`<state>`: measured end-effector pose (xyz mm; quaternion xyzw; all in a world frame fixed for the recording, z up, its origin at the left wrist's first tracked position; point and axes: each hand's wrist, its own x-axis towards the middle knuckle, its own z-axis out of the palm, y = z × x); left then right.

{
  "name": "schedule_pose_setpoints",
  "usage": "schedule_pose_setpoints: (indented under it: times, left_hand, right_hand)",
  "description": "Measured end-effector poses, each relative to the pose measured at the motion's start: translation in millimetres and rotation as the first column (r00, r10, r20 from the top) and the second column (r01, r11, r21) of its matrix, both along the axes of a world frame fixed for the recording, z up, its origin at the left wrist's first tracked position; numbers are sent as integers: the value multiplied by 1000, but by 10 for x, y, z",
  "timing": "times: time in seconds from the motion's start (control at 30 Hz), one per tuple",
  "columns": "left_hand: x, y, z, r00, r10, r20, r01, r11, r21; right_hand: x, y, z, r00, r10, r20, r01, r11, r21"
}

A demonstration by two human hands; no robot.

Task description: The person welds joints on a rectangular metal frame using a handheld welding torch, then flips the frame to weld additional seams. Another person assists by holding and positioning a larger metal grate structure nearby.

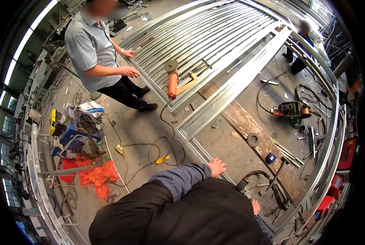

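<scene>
My left hand (217, 166) is closed over the near rail of a large silvery metal frame (199, 149). Further right along that rail, my right hand (255, 206) is partly hidden by my dark clothing; the fingers that show curl on the rail's edge. Across the frame's far section run many parallel metal slats (203, 34). An orange angle grinder (172, 85) with a round disc lies on the slatted section's near corner, beside a yellowish curved tool (189, 85) whose kind is unclear. Dark cables and a black clamp-like tool (279, 194) lie near my right hand.
A co-worker (88, 49) in a grey shirt has both hands at the frame's left edge. Another person (300, 49) stands far right. A wire-feed unit (290, 110), a wooden plank (247, 124), loose cables, a yellow socket (163, 159) and orange sheeting (100, 178) lie on the floor.
</scene>
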<state>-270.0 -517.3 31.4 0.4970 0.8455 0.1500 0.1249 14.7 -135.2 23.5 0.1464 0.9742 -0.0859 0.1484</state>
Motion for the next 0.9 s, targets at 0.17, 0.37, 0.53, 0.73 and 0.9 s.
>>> schedule_pose_setpoints:
  times: [0.17,0.37,0.53,0.73,0.9]
  left_hand:
    - [-18,3,-19,1000,1,14,-2,1000,24]
    - [-20,0,38,999,-2,35,2,1000,-10]
    - [-7,-8,-33,1000,5,18,-5,1000,0]
    - [3,-3,-73,1000,10,10,-10,1000,-24]
    - [-13,24,-41,998,-12,54,16,998,-66]
  right_hand:
    - [31,62,-115,1000,-3,25,3,1000,10]
    - [10,28,-49,1000,-9,27,9,1000,-7]
    - [-31,-11,-4,999,-20,40,21,999,-26]
    - [-63,-58,91,999,-12,37,13,999,-29]
    - [-12,12,25,999,-8,48,10,1000,-26]
